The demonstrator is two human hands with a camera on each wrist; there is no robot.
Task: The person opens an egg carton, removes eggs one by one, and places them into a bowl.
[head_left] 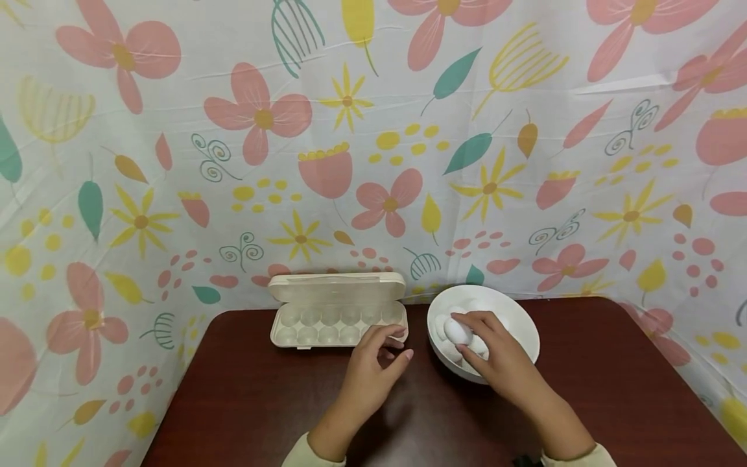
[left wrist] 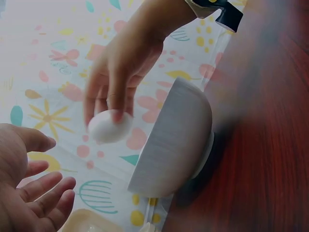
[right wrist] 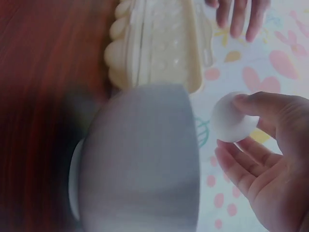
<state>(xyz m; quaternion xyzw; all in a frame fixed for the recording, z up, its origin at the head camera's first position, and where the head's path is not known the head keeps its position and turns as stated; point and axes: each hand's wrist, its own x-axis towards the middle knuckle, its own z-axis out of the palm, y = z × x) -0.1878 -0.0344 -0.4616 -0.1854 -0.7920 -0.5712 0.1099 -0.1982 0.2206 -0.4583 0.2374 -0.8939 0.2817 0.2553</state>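
Note:
A white egg [head_left: 458,331] is pinched between the thumb and fingers of my right hand [head_left: 502,357], above a white bowl [head_left: 522,318]. Several more white eggs [head_left: 475,345] lie in that bowl. In the right wrist view the held egg [right wrist: 233,117] hangs beyond the bowl's rim, apart from it. My left hand [head_left: 370,373] hovers near the right front corner of a cream egg carton [head_left: 338,342], its fingers loosely bent with nothing in them. Its lid stands raised, and the visible cups in two rows hold no eggs.
Carton and bowl stand side by side at the back of a dark red-brown table [head_left: 280,402]. A floral cloth [head_left: 373,162] hangs right behind them. A small black object [head_left: 527,460] shows by the right sleeve.

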